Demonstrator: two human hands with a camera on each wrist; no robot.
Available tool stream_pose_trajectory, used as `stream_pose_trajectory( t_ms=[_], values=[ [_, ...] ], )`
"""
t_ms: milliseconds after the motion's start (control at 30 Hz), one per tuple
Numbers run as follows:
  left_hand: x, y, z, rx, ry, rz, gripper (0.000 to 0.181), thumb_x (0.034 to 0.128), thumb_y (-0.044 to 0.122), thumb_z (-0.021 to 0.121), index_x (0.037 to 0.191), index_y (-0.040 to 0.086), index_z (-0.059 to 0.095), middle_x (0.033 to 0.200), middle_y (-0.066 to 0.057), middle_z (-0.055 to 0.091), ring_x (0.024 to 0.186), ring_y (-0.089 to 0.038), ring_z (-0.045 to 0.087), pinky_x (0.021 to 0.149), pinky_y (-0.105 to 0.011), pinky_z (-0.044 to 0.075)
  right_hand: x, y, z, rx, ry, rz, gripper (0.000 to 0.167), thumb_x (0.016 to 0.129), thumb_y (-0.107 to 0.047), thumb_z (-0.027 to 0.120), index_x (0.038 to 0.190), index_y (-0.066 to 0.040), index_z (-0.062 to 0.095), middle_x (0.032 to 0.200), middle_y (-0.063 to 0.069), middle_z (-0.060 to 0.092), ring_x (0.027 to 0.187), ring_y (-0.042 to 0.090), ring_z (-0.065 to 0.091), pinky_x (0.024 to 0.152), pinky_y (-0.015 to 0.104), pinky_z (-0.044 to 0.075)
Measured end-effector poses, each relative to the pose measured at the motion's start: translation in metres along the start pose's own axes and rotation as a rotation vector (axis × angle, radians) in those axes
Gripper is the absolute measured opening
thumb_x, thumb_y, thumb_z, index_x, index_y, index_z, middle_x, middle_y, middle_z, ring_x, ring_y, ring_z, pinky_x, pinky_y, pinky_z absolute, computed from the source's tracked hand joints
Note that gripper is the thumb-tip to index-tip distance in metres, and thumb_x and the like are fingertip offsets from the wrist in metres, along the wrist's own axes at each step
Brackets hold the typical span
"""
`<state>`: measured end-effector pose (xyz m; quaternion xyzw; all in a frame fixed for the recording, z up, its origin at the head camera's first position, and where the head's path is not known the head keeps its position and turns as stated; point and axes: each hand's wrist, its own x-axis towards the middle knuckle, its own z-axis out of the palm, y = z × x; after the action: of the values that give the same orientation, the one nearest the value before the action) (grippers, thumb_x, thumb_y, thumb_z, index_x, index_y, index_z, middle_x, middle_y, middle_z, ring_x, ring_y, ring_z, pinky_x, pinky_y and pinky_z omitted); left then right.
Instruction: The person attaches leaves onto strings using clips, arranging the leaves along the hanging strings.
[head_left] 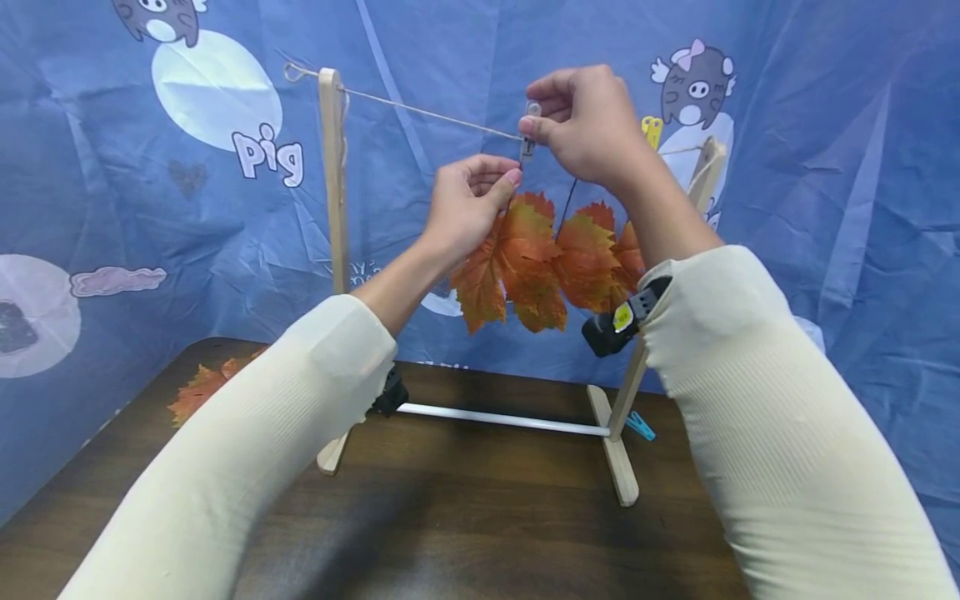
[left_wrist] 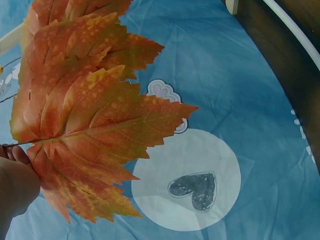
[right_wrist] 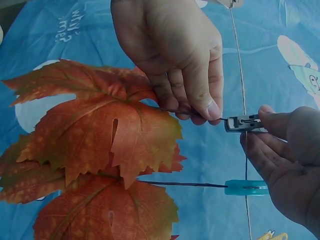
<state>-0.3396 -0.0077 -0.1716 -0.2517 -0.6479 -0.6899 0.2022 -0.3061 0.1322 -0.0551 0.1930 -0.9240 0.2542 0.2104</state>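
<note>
In the head view my left hand (head_left: pixel 467 204) pinches the thin dark stem of an orange artificial maple leaf (left_wrist: pixel 100 132), which hangs below the fingers. My right hand (head_left: pixel 591 123) holds a grey clothespin (right_wrist: pixel 244 123) between thumb and fingers, at the string (head_left: pixel 427 114). In the right wrist view the clothespin's jaws meet the tip of the stem; whether they grip it I cannot tell. Beside it, a teal clothespin (right_wrist: pixel 246 187) on the string holds another leaf (right_wrist: pixel 107 212) by its stem. A yellow clothespin (head_left: pixel 651 131) sits farther right, partly behind my right arm.
The string runs between two wooden posts (head_left: pixel 334 183) joined low down by a white rod (head_left: pixel 502 419). A blue clothespin (head_left: pixel 640 425) lies on the brown table (head_left: pixel 465 517) by the right foot. Another leaf (head_left: pixel 202 392) lies at the left, partly behind my sleeve.
</note>
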Motion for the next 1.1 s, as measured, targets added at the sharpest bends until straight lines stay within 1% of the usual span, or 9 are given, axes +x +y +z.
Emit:
stream_pose_trajectory(
  t_ms=[100,200,333,433,600,667,733,867,1100],
  values=[
    [0.001,0.000,-0.001,0.029,-0.007,0.022,0.028,0.1014,0.015,0.066,0.118,-0.007,0.070,0.112,-0.024,0.070,0.093,-0.024,0.068,0.078,-0.027,0.053,0.000,0.000,-0.001,-0.007,0.000,-0.009,0.044,0.103,-0.027,0.064,0.142,-0.007,0.060,0.133,0.008,0.068,0.117,0.014,0.065,0.098,0.023,0.050],
    [0.001,0.000,-0.003,0.060,-0.008,0.036,0.027,0.1008,0.015,0.067,0.117,-0.006,0.071,0.111,-0.024,0.071,0.095,-0.025,0.069,0.078,-0.026,0.053,-0.001,-0.002,-0.001,-0.012,0.001,-0.017,0.044,0.103,-0.026,0.064,0.142,-0.006,0.060,0.134,0.007,0.067,0.118,0.014,0.065,0.098,0.023,0.050],
    [0.001,0.000,-0.006,0.084,-0.001,0.037,0.024,0.1002,0.015,0.068,0.115,-0.003,0.073,0.109,-0.019,0.073,0.096,-0.021,0.069,0.082,-0.026,0.054,-0.001,-0.003,-0.001,-0.010,0.001,-0.024,0.043,0.103,-0.025,0.064,0.141,-0.006,0.060,0.134,0.008,0.067,0.118,0.014,0.066,0.097,0.022,0.050],
    [0.000,0.000,-0.007,0.087,0.012,0.038,0.022,0.0997,0.014,0.069,0.113,-0.003,0.074,0.107,-0.016,0.074,0.096,-0.021,0.070,0.084,-0.026,0.054,-0.001,-0.004,-0.003,-0.015,-0.003,-0.029,0.043,0.103,-0.025,0.064,0.141,-0.005,0.060,0.134,0.008,0.067,0.119,0.014,0.066,0.098,0.022,0.050],
    [-0.002,0.001,-0.011,0.049,0.015,0.036,0.023,0.0994,0.012,0.069,0.114,-0.006,0.073,0.108,-0.019,0.073,0.100,-0.032,0.069,0.085,-0.027,0.055,-0.007,-0.003,-0.008,-0.037,0.004,-0.040,0.044,0.103,-0.028,0.063,0.142,-0.006,0.060,0.136,0.008,0.066,0.121,0.015,0.064,0.100,0.025,0.050],
    [-0.005,0.001,-0.014,0.040,0.011,0.032,0.024,0.0997,0.012,0.068,0.115,-0.006,0.072,0.109,-0.020,0.072,0.101,-0.034,0.068,0.084,-0.027,0.055,-0.010,-0.002,-0.011,-0.043,0.011,-0.048,0.044,0.104,-0.028,0.061,0.143,-0.007,0.059,0.137,0.007,0.065,0.122,0.015,0.064,0.102,0.026,0.049],
    [-0.008,0.001,-0.017,0.041,0.009,0.030,0.025,0.0998,0.012,0.068,0.116,-0.007,0.071,0.109,-0.019,0.072,0.100,-0.032,0.068,0.083,-0.027,0.054,-0.013,-0.002,-0.014,-0.052,0.022,-0.055,0.044,0.104,-0.029,0.060,0.143,-0.008,0.059,0.138,0.006,0.065,0.123,0.015,0.063,0.102,0.027,0.049],
    [-0.015,0.001,-0.023,0.085,0.008,0.048,0.025,0.0993,0.013,0.069,0.115,-0.006,0.072,0.105,-0.015,0.074,0.094,-0.023,0.069,0.081,-0.027,0.053,-0.021,0.001,-0.022,-0.082,0.059,-0.080,0.043,0.105,-0.030,0.058,0.143,-0.009,0.059,0.137,0.006,0.065,0.123,0.016,0.063,0.104,0.028,0.048],
    [-0.029,0.000,-0.040,0.101,-0.015,0.031,0.024,0.0982,0.014,0.071,0.114,-0.004,0.073,0.104,-0.012,0.075,0.094,-0.021,0.070,0.086,-0.028,0.054,-0.038,0.015,-0.039,-0.122,0.096,-0.136,0.044,0.106,-0.029,0.057,0.143,-0.006,0.058,0.137,0.010,0.065,0.125,0.022,0.063,0.107,0.036,0.047]
  ],
)
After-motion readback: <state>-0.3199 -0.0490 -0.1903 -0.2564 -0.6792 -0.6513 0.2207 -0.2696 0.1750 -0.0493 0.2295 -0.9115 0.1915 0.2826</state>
